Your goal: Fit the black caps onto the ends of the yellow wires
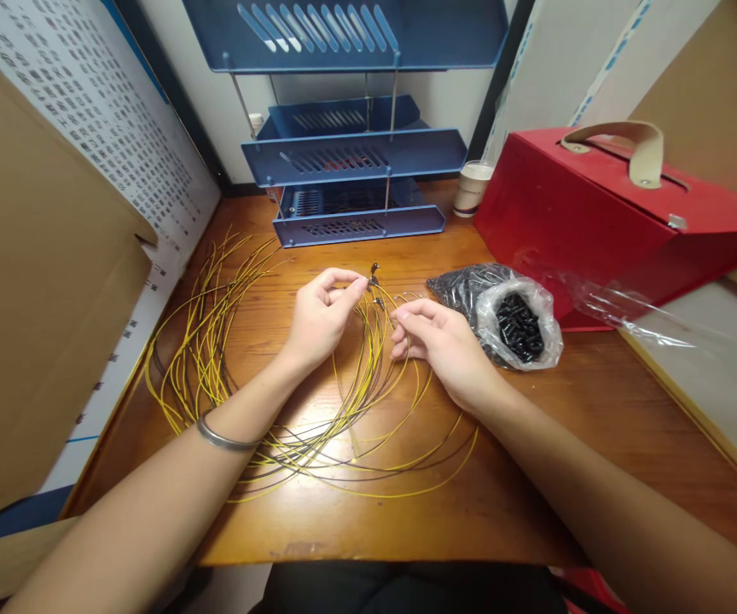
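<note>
A loose coil of thin yellow and dark wires (317,443) lies on the wooden desk (535,477) under both forearms. My left hand (321,320) pinches the ends of a few wires, whose small metal terminals (374,277) stick up past the fingertips. My right hand (442,345) is curled just right of them, thumb and fingers pressed on a wire end. A second bunch of yellow wires (206,341) fans out to the left. A metal bangle (221,437) sits on my left wrist.
A clear plastic bag of small black parts (515,324) lies right of my right hand. Behind it stands a red box with a tan handle (605,222). A blue stacked letter tray (349,162) and a paper cup (471,188) are at the back. Cardboard (36,290) walls the left side.
</note>
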Tool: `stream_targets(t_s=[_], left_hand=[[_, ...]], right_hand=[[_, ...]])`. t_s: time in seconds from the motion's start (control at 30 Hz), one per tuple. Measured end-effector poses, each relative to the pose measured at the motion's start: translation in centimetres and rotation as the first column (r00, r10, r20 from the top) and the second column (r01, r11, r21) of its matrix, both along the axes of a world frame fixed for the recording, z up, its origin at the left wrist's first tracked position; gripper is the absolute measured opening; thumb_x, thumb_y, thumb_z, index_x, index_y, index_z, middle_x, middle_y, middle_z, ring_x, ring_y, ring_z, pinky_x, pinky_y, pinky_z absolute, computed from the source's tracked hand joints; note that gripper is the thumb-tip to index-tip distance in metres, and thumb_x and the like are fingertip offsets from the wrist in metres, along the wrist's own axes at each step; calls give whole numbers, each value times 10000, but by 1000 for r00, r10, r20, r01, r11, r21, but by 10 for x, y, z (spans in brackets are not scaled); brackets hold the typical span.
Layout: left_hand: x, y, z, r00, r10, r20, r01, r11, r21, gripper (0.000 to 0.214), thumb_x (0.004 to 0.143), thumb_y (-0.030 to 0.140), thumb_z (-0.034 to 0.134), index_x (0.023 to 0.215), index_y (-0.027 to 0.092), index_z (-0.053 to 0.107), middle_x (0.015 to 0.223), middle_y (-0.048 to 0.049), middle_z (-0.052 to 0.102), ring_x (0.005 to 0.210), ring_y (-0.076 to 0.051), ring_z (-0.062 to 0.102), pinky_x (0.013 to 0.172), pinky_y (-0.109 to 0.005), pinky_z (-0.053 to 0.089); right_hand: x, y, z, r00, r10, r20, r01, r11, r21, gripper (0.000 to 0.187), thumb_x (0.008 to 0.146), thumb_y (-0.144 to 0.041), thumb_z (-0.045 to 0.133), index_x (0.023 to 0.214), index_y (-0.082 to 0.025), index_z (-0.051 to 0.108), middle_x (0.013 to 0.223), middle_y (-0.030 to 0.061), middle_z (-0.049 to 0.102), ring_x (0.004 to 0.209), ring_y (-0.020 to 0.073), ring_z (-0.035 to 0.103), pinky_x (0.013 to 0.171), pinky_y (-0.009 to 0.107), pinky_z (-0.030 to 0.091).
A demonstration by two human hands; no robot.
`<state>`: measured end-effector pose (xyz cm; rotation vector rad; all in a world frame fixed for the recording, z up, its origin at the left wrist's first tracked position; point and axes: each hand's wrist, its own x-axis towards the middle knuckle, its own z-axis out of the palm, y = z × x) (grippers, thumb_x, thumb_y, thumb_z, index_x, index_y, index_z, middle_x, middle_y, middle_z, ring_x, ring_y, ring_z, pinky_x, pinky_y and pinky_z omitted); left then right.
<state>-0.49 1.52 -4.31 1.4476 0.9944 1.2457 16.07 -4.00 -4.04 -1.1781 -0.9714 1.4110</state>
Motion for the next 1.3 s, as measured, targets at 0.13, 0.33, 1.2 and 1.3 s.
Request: stream_targets(t_s=[0.13, 0.33, 1.2, 1.3], left_hand=[[0, -1, 1, 995, 71, -62, -68, 996, 50, 291, 819, 447, 744, 838, 173, 648, 430, 102, 328, 371, -53, 199, 402, -239, 94], [0, -3, 4, 979, 162, -127, -148, 983, 111, 233, 823, 390, 728, 814, 163, 677, 430, 90, 345, 385, -57, 215, 416, -229, 110], [1, -2, -2, 995, -29, -91, 44, 985, 164, 278, 840, 417, 713, 865, 144, 663, 448, 103, 336, 395, -42, 187, 388, -221, 97], [1, -2, -3, 995, -46, -89, 60, 985, 164, 279, 847, 416, 710, 874, 143, 659, 439, 110, 312, 389, -41, 179, 384, -223, 89]], right_hand=[[-1, 0, -1, 1000, 9, 2, -9, 1000, 0, 225, 788, -370, 721, 838, -175, 622, 676, -17, 641, 539, 108, 625, 578, 263, 519], [-3, -1, -2, 999, 47, -4, -47, 999, -22, 239, 786, -368, 734, 860, -172, 620, 674, -13, 653, 541, 118, 637, 574, 265, 519], [-3, -2, -7, 994, -93, 65, 82, 984, 157, 260, 799, -416, 691, 858, -190, 578, 615, -65, 596, 498, 102, 591, 548, 266, 477], [-2, -2, -6, 993, -93, 69, 81, 985, 155, 250, 789, -401, 704, 837, -186, 586, 618, -60, 596, 502, 99, 589, 542, 261, 476]])
